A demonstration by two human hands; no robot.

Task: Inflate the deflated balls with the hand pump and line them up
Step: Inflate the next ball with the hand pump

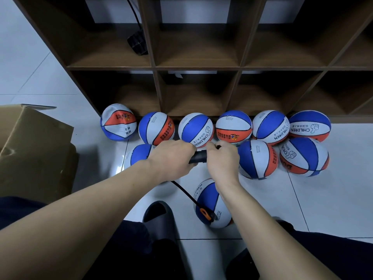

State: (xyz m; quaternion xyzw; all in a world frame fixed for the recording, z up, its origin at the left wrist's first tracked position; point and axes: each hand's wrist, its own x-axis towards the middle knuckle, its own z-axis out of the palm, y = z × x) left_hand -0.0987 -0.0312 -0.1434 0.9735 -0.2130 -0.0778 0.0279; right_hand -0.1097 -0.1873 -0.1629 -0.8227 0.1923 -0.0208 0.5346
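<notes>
My left hand (171,158) grips the black body of the hand pump (198,156). My right hand (223,158) grips the pump's other end, its handle. A black hose (182,188) runs from the pump down to an orange connector (205,214) stuck in a blue, white and orange ball (212,205) on the floor between my feet. Several balls of the same colours stand in a row (195,129) along the foot of the shelf. The leftmost ball (118,122) looks dented. Two more balls (258,158) lie in front at the right, and one (139,156) is partly hidden behind my left wrist.
A dark wooden cubby shelf (155,67) rises behind the balls, with a black object and cable (137,42) in one compartment. A cardboard box (34,146) stands at the left. My grey slipper (159,221) is on the white tiled floor.
</notes>
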